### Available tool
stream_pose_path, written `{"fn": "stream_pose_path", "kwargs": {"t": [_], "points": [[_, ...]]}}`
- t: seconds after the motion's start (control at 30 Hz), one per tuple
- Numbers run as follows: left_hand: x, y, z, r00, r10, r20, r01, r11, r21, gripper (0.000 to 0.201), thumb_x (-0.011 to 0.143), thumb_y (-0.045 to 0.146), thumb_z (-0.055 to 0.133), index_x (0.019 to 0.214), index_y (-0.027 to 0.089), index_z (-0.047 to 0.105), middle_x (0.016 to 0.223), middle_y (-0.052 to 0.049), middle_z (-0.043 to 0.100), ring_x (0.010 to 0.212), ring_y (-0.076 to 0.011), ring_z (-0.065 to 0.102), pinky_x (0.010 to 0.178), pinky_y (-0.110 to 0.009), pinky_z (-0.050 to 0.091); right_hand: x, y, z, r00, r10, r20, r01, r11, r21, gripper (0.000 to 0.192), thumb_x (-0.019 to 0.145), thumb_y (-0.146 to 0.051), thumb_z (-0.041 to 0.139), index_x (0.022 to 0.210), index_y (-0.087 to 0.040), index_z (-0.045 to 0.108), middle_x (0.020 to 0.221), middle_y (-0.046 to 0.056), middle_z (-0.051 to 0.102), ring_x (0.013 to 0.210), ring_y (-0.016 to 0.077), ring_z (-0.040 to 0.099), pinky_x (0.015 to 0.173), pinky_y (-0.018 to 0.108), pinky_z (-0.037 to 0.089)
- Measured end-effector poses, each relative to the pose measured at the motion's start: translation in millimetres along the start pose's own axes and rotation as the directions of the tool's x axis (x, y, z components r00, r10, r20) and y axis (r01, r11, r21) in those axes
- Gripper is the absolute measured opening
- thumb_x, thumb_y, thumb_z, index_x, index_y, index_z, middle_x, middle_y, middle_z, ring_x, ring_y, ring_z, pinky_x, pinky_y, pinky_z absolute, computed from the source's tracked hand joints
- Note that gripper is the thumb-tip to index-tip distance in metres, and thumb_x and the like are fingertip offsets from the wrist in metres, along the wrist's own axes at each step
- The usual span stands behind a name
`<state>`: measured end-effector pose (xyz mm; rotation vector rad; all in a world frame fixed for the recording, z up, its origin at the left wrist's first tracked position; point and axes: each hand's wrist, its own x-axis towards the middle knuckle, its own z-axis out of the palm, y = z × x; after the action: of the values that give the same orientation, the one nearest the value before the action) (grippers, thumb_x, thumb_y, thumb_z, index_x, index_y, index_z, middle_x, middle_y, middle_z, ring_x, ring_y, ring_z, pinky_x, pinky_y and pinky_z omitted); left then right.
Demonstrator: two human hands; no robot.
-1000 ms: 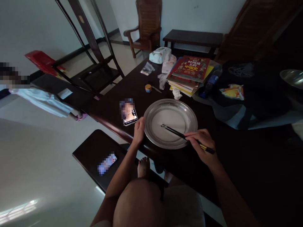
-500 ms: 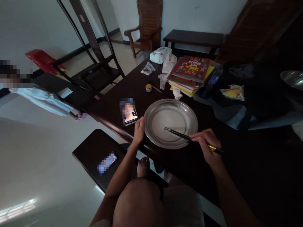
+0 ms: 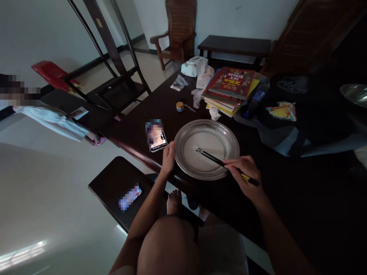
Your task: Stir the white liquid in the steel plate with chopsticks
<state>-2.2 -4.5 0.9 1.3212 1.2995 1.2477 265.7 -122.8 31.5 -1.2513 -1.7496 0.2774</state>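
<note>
A round metal plate (image 3: 229, 135) lies on the dark wooden table (image 3: 149, 114) in front of me. My left hand (image 3: 169, 156) grips the plate's near-left rim. My right hand (image 3: 245, 173) holds a pair of dark chopsticks (image 3: 210, 157) with gold ends. Their tips rest inside the plate near its middle. The plate's inside looks pale and holds nothing else that I can make out.
A lit phone (image 3: 158, 140) lies left of the plate. Farther back are a book stack (image 3: 229, 89), a small round tin (image 3: 179, 106), bags and tissues. A dark bench (image 3: 114, 191) with another phone (image 3: 130, 197) stands below left. A person in white (image 3: 51, 120) is at far left.
The chopsticks' tips slid right inside the plate half a second ago, then came back left towards its middle. My left hand has stayed on the rim.
</note>
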Motion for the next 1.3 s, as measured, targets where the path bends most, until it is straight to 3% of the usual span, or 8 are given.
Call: {"fn": "stream_pose_path", "kwargs": {"t": [0.13,0.3,0.47,0.63,0.83,1.0,1.17,1.3], "points": [[-0.1,-0.3,-0.5,1.0,0.016,0.012,-0.016,1.0,-0.002,0.053,0.087,0.067,0.058,0.064,0.02,0.044,0.064,0.004,0.04,0.063,-0.0113,0.035,0.058,-0.024,0.034,-0.9,1.5,-1.1,0.998,0.017,-0.063,-0.016,1.0,0.016,0.025,0.101,-0.018,0.053,0.086,-0.028,0.07,0.091,-0.002,0.081,0.087,0.0189,0.064,0.08,0.038,0.049],[-0.7,-1.7,-1.0,1.0,0.011,0.009,-0.011,1.0,-0.001,0.054,0.088,0.067,0.056,0.064,0.021,0.042,0.063,0.005,0.038,0.061,-0.011,0.032,0.057,-0.024,0.033,-0.3,1.0,0.1,1.0,0.007,-0.018,-0.007,1.0,0.002,0.017,0.098,-0.019,0.06,0.09,-0.027,0.072,0.097,-0.002,0.082,0.089,0.0187,0.065,0.082,0.038,0.049],[-0.3,-1.3,-0.7,1.0,0.013,0.018,-0.013,1.0,-0.005,0.055,0.087,0.07,0.056,0.065,0.021,0.044,0.064,0.004,0.04,0.062,-0.0115,0.034,0.058,-0.024,0.034,-0.8,0.7,-0.7,0.996,0.027,-0.085,-0.023,0.999,0.048,0.026,0.1,-0.016,0.053,0.085,-0.027,0.071,0.089,-0.002,0.08,0.087,0.0179,0.065,0.08,0.037,0.05],[-0.5,-0.3,-0.5,1.0,0.014,0.002,-0.014,1.0,0.009,0.055,0.087,0.069,0.057,0.063,0.021,0.043,0.063,0.004,0.039,0.063,-0.0117,0.034,0.058,-0.024,0.034,0.1,0.8,-0.1,1.0,-0.011,-0.013,0.011,1.0,0.014,0.016,0.097,-0.017,0.061,0.091,-0.027,0.071,0.097,-0.002,0.082,0.089,0.0186,0.066,0.082,0.038,0.05],[-0.1,-1.9,-1.0,1.0,0.005,0.013,-0.005,1.0,0.004,0.053,0.087,0.067,0.057,0.065,0.021,0.046,0.064,0.004,0.041,0.063,-0.0121,0.036,0.058,-0.024,0.035,0.7,-1.2,-2.4,0.998,0.003,-0.055,-0.001,0.999,0.043,0.027,0.1,-0.016,0.052,0.085,-0.027,0.071,0.087,-0.002,0.08,0.084,0.0181,0.064,0.077,0.036,0.05],[0.4,-2.0,-0.4,1.0,-0.011,-0.011,0.011,1.0,-0.007,0.053,0.089,0.066,0.057,0.064,0.021,0.044,0.063,0.004,0.041,0.063,-0.0121,0.036,0.058,-0.024,0.035,0.9,-0.9,-0.6,1.0,-0.003,-0.024,0.004,1.0,0.012,0.016,0.097,-0.018,0.061,0.089,-0.027,0.072,0.095,-0.002,0.082,0.087,0.0189,0.066,0.08,0.038,0.051],[-0.2,0.0,-0.2,1.0,0.001,0.006,-0.001,1.0,-0.008,0.053,0.091,0.063,0.058,0.063,0.021,0.044,0.063,0.004,0.04,0.063,-0.012,0.036,0.059,-0.024,0.037,0.1,0.8,-2.2,0.997,0.043,-0.058,-0.04,0.998,0.048,0.026,0.1,-0.018,0.053,0.085,-0.028,0.072,0.089,-0.001,0.081,0.085,0.0196,0.066,0.079,0.039,0.051],[-0.5,-0.1,-0.8,1.0,-0.008,-0.009,0.008,1.0,0.001,0.052,0.091,0.062,0.057,0.063,0.02,0.045,0.063,0.004,0.041,0.063,-0.012,0.036,0.059,-0.024,0.036,0.6,0.0,-1.2,0.999,0.033,-0.009,-0.033,0.999,0.012,0.016,0.097,-0.022,0.061,0.089,-0.029,0.073,0.097,-0.001,0.082,0.088,0.0208,0.068,0.081,0.041,0.052]]}}
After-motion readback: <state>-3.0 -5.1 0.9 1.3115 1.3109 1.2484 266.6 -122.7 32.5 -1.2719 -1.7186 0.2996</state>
